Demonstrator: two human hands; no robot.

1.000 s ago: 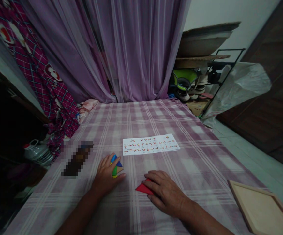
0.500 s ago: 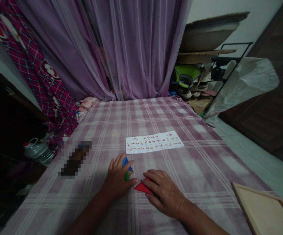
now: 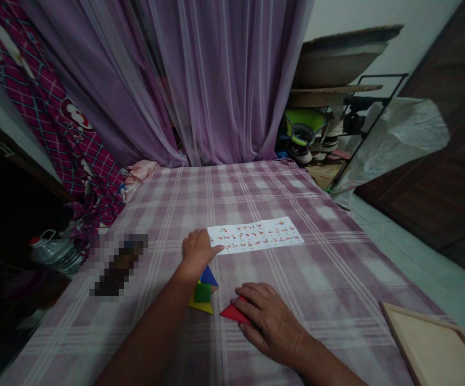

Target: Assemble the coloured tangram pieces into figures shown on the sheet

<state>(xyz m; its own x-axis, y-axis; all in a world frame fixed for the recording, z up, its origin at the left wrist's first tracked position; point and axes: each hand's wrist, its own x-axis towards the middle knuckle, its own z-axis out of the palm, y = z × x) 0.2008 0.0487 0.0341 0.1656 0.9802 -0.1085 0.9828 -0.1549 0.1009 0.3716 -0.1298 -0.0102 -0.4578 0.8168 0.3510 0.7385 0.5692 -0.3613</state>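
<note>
**Hands at puzzle pieces on checked cloth**

A purple checked cloth [image 3: 280, 279] fills the frame's centre. A wooden tray [image 3: 437, 348] sits at lower right. The white pattern sheet [image 3: 260, 236] lies at mid-frame. The right hand [image 3: 267, 319], fingers together and flat, presses the red triangle [image 3: 232, 312]. The left hand [image 3: 196, 249], loosely curled, touches the sheet's left end, holding nothing. Stacked coloured pieces [image 3: 203, 292] lie just left of the red triangle.

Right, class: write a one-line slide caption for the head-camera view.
Left hand reaches the pattern sheet; right hand rests on a red triangle beside stacked coloured pieces.
</note>
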